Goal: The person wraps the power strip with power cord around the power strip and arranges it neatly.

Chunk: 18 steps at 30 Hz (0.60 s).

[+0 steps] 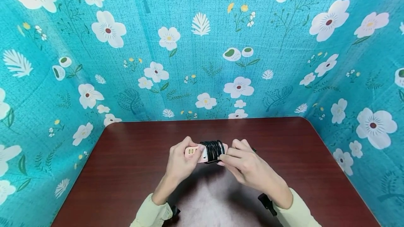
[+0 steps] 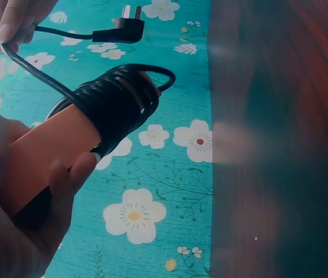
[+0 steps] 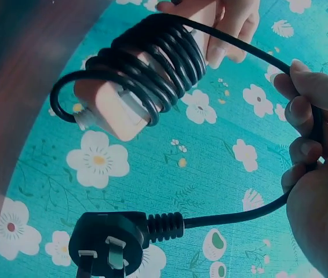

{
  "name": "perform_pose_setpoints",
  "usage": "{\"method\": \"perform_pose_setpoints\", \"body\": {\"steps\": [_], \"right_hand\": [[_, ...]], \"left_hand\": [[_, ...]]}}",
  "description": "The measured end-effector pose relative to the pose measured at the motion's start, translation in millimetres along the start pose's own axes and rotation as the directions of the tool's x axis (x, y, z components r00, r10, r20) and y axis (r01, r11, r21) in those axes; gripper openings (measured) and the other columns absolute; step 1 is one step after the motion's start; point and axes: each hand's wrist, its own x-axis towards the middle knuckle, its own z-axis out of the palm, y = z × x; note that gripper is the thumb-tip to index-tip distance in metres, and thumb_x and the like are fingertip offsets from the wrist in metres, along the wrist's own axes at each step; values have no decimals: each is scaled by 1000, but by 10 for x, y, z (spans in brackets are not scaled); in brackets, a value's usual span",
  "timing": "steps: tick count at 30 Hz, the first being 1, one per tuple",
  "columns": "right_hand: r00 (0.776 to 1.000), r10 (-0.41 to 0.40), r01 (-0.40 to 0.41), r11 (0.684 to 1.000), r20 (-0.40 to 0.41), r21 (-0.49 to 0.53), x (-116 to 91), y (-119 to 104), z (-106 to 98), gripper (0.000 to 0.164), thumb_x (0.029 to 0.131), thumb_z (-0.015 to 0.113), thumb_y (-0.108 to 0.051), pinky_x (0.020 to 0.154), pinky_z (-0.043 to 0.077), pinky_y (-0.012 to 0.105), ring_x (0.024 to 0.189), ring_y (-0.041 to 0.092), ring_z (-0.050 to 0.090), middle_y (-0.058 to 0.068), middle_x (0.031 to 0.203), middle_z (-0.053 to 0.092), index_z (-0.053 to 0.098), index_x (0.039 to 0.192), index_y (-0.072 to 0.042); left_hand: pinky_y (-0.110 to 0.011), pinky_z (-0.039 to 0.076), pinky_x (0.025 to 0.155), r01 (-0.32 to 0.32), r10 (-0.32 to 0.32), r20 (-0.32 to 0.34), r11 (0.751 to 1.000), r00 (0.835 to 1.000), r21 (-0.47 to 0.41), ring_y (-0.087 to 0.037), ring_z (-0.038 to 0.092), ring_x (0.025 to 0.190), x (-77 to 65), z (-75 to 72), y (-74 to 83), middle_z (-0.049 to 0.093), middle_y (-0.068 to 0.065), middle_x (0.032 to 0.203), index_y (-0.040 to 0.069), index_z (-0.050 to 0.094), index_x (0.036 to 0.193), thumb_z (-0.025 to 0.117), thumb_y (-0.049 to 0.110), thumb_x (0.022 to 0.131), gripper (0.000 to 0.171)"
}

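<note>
A pink power strip (image 1: 192,151) with USB ports is held above the table by my left hand (image 1: 180,160), which grips its left end. Black power cord (image 1: 213,151) is wound in several turns around the strip's other end. My right hand (image 1: 249,162) is close beside those turns. In the right wrist view, the right hand (image 3: 320,121) holds the cord's free length (image 3: 251,47) with fingers curled round it. Beyond that hand the cord ends in a black plug (image 3: 109,237) with metal prongs, hanging loose. The left wrist view shows the plug (image 2: 123,30) past the right hand's fingers.
A dark red-brown wooden table (image 1: 132,164) lies below both hands. Blue-green flowered cloth (image 1: 202,62) hangs behind the table and along both sides. Black straps with small devices (image 1: 267,204) sit at the wrists, by the pale sleeves (image 1: 151,211).
</note>
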Motion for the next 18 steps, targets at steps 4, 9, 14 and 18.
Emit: {"method": "perform_pose_setpoints", "body": {"steps": [4, 9, 14, 18], "right_hand": [[999, -30, 30, 999, -23, 24, 15, 33, -3, 26, 109, 57, -26, 77, 25, 28, 81, 13, 41, -9, 80, 62, 76, 96, -14], [997, -58, 62, 995, -51, 75, 23, 69, 14, 26, 110, 56, -25, 75, 23, 27, 79, 12, 38, -9, 75, 54, 75, 96, -15], [997, -60, 66, 992, -55, 112, 25, 87, 32, 23, 109, 58, -25, 74, 23, 26, 79, 11, 39, -10, 75, 55, 75, 97, -16], [997, -61, 68, 987, -54, 145, 24, 111, 52, 21, 108, 59, -24, 75, 25, 25, 78, 10, 38, -11, 75, 57, 74, 97, -16]], "left_hand": [[-22, 48, 43, 79, -75, 132, 997, 988, -20, -3, 55, 51, 7, -34, 38, 69, 4, 68, 27, 65, 86, 83, 22, 90, 19], [-27, 51, 46, 185, -158, 320, 981, 934, -55, -8, 59, 51, -5, -75, 53, 66, 5, 66, 29, 64, 87, 82, 24, 92, 19], [-26, 50, 44, 215, -160, 407, 972, 899, -92, -8, 57, 48, -21, -100, 30, 62, 4, 62, 26, 64, 86, 80, 28, 94, 18], [-25, 49, 43, 212, -141, 456, 971, 879, -109, -6, 54, 47, -15, -127, 26, 61, 3, 61, 24, 63, 86, 80, 27, 94, 19]]}}
